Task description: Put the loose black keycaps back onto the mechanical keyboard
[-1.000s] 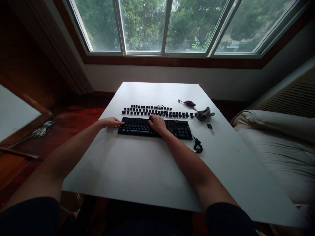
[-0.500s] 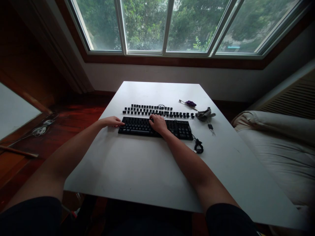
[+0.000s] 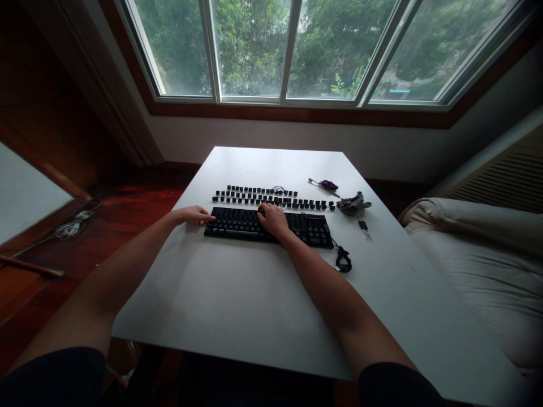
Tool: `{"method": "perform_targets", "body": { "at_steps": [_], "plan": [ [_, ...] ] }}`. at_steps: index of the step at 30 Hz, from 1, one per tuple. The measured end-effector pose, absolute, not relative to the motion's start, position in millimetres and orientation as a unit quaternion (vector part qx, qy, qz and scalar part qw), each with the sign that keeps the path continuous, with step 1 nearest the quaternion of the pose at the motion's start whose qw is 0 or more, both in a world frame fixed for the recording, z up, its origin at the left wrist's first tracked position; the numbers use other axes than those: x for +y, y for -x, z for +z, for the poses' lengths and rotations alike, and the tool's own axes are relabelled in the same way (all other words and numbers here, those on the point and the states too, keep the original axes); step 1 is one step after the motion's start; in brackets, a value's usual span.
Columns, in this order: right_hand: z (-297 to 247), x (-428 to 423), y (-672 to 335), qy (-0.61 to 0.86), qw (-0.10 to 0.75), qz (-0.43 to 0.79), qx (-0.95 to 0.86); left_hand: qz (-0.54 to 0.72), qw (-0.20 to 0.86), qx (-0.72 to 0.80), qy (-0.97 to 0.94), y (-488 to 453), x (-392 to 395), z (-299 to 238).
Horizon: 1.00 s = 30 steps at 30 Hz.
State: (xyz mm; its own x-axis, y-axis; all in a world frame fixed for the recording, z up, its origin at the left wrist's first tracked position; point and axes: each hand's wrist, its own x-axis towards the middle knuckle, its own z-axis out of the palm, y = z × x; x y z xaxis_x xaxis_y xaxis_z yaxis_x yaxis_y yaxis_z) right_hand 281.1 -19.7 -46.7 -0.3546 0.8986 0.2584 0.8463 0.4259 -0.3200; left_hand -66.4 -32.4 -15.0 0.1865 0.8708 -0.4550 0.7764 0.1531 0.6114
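A black keyboard (image 3: 237, 222) lies on the white table (image 3: 212, 282), with a bundled black cable (image 3: 343, 260) by its right corner. My left hand (image 3: 195, 215) is at the keyboard's left edge, thumb and finger closed against its side. Over the keyboard's upper middle, my right hand (image 3: 274, 219) rests with its fingers bent and closed; what is between the fingertips is hidden. Just beyond the keyboard, loose black keycaps (image 3: 241, 199) stand in rows.
Right of the rows lies a crumpled grey cloth (image 3: 353, 203), near a purple item (image 3: 328, 185) and a small black piece with a metal end (image 3: 363, 227). A thin wire loop (image 3: 278, 190) sits among the keycaps. A pale cushioned seat (image 3: 470, 254) flanks the table.
The whole view has shifted slightly, so the table sits a little lower in frame. Both hands stay at the same places on the keyboard.
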Motion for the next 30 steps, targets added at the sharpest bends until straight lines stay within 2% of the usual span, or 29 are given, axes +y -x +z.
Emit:
{"method": "perform_targets", "body": {
  "at_steps": [4,7,11,14,21,30],
  "plan": [
    [-46,-21,-281,0.528,0.205,0.063,-0.821,0.055,0.427,0.626,-0.650,70,-30,-16],
    [-45,-21,-282,0.531,0.200,0.068,-0.820,0.104,0.412,0.646,-0.634,75,-26,-23],
    [-44,-21,-281,0.536,0.196,0.067,-0.818,0.263,0.259,0.688,-0.625,76,-19,-42],
    [-44,-19,-281,0.533,0.203,0.063,-0.819,0.326,0.169,0.692,-0.622,66,-11,-56],
    [-44,-14,-282,0.538,0.198,0.067,-0.816,0.332,0.079,0.714,-0.611,45,12,-71],
    [-45,-13,-282,0.535,0.208,0.065,-0.816,0.331,0.042,0.712,-0.618,47,20,-75]
  ]
}}
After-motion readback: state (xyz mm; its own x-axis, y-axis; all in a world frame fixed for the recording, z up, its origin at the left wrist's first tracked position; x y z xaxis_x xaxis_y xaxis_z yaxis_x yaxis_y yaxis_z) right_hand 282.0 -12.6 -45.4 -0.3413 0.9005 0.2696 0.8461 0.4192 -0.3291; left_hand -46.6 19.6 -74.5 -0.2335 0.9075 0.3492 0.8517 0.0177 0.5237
